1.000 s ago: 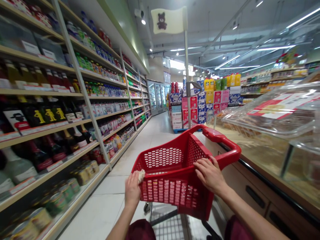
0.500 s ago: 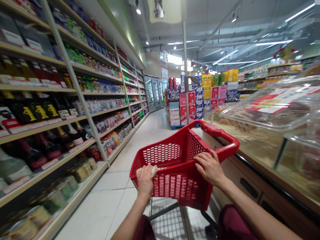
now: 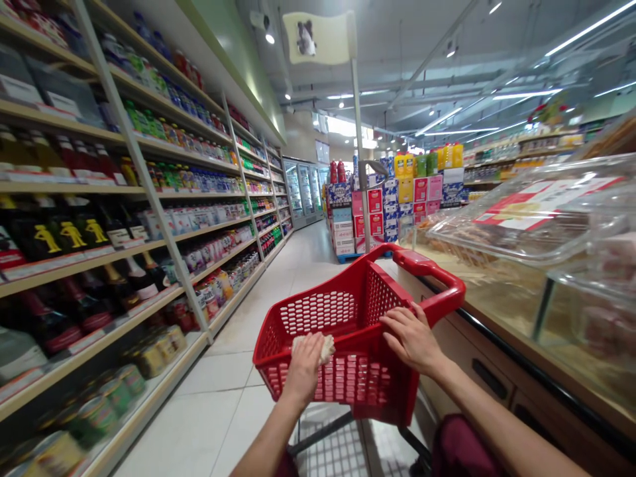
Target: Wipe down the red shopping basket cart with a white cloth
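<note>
A red plastic shopping cart (image 3: 318,315) with perforated basket walls stands in front of me, its handle to the right. My left hand (image 3: 304,371) is closed over a cream-coloured cloth (image 3: 326,348), pressed onto the cart's near rim. Most of the cloth is hidden beneath the fingers. My right hand (image 3: 410,336) grips the same rim farther right, close to the handle, its fingers bent over the edge. Inside the basket I make out only bare red plastic.
Shelves (image 3: 163,245) of bottles and cans line the left. Clear plastic food boxes (image 3: 536,212) sit on a counter at the right, close to the cart. Stacked cartons (image 3: 368,215) stand ahead beside a pole (image 3: 358,132). Tiled floor (image 3: 218,371) runs between.
My left hand has slid to the right along the cart's near rim with the cloth. The right hand keeps its hold. The view has tilted up slightly.
</note>
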{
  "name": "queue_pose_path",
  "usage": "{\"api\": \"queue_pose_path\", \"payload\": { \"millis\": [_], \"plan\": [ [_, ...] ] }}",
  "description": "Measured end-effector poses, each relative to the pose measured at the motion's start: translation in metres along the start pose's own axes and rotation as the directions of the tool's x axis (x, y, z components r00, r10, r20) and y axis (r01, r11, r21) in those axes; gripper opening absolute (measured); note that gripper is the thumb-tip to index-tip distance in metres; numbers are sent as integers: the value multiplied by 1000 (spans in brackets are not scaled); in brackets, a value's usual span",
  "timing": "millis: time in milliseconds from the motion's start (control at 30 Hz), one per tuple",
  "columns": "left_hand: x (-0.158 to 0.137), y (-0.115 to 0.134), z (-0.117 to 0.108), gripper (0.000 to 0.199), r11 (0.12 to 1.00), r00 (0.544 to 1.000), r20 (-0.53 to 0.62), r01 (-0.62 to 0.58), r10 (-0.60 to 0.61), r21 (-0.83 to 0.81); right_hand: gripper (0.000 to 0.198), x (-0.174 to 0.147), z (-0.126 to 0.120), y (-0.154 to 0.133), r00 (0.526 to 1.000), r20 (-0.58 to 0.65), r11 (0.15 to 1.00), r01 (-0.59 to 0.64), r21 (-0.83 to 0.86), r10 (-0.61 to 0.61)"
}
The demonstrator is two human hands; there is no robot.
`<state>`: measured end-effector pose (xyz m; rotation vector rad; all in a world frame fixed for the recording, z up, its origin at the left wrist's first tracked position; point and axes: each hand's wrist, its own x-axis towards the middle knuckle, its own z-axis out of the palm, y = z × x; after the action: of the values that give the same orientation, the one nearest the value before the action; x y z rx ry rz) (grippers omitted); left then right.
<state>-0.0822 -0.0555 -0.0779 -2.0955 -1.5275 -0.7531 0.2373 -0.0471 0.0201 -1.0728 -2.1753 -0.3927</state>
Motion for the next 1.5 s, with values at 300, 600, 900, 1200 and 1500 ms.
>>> {"api": "queue_pose_path", "payload": {
  "millis": [300,600,900,1200,1500],
  "plan": [
    [-16,-14,-9,49,986,986,-66,159,-156,43,29,-1,0,0,1000,0,1000,-28,-1,28],
    [-4,-13,-26,50,976,976,-28,214,-215,-27,29,0,-2,2,1000,26,1000,2,-27,-1],
    [34,63,-1,51,985,999,42,13,-6,-174,31,1,-1,1,1000,29,1000,-3,-8,4],
    [49,92,1,48,982,999,-7,-51,50,-181,33,1,1,-2,1000,9,1000,-13,6,13],
    [7,7,-28,37,989,991,63,121,-116,-83,31,-1,4,10,998,39,999,41,-15,-41]
  ]
}}
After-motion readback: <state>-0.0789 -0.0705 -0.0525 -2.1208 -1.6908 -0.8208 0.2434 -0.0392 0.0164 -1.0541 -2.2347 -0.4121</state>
